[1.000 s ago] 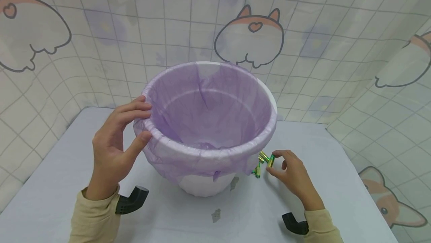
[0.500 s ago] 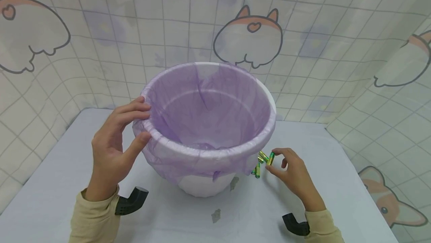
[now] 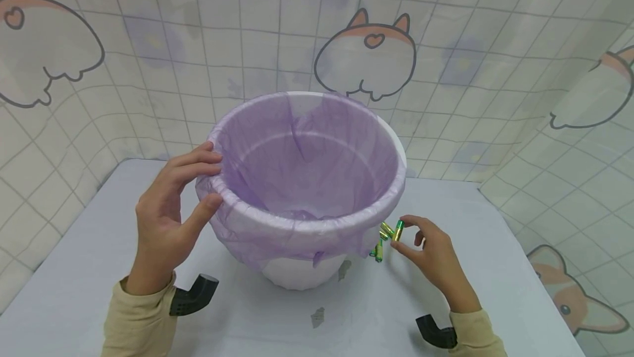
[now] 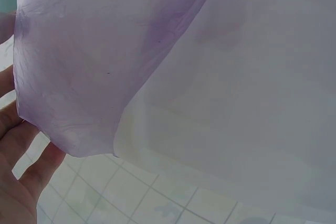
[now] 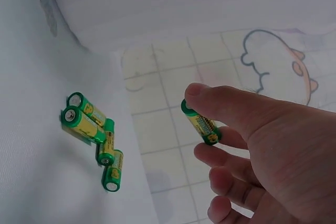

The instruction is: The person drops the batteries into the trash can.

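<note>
A white trash bin (image 3: 287, 274) lined with a purple plastic bag (image 3: 317, 181) stands upright on the table. My left hand (image 3: 168, 208) holds the bin's left rim, fingertips over the edge and thumb on the near side. In the left wrist view, my fingers (image 4: 44, 169) show beside the hanging bag (image 4: 100, 77). To the right of the bin, my right hand (image 3: 431, 252) pinches a green and yellow battery (image 3: 398, 230) by its two ends. In the right wrist view, the held battery (image 5: 201, 124) is tilted; several similar batteries (image 5: 107, 148) lie close together on the table.
The white table (image 3: 238, 324) runs back to a curtain (image 3: 238, 32) with a tile grid and corgi drawings. Grey worn patches (image 3: 318, 317) mark the table in front of the bin. Black wrist cameras (image 3: 195, 294) stick out from both wrists.
My right hand has risen slightly with the pinched battery, which shows a little higher above the others. My left hand and the bin stay in place.
</note>
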`<state>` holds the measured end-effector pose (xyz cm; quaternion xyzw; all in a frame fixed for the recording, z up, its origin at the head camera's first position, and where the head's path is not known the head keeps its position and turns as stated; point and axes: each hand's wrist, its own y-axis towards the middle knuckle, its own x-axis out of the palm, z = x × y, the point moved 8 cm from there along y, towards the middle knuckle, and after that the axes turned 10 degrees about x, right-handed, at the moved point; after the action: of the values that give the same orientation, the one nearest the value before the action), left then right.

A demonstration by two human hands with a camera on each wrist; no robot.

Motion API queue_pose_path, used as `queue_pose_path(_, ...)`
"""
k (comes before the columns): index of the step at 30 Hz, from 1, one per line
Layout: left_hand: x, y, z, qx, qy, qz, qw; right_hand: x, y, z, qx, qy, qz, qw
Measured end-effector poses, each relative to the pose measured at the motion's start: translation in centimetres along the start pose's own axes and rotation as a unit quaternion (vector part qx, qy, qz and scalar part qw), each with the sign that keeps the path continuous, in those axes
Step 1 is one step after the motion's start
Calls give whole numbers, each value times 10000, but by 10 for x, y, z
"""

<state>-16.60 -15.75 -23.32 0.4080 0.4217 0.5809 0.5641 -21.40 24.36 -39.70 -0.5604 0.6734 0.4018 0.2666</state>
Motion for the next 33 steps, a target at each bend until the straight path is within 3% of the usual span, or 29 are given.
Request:
queue_pose_path(11,0,0,1,-7,3,22,10000,-11,-2,-13,-506,141,525,9972)
queue_pose_path(33,0,-1,-1,-16,46,-17,10000,-26,-6,-23,-583,335,816,9944)
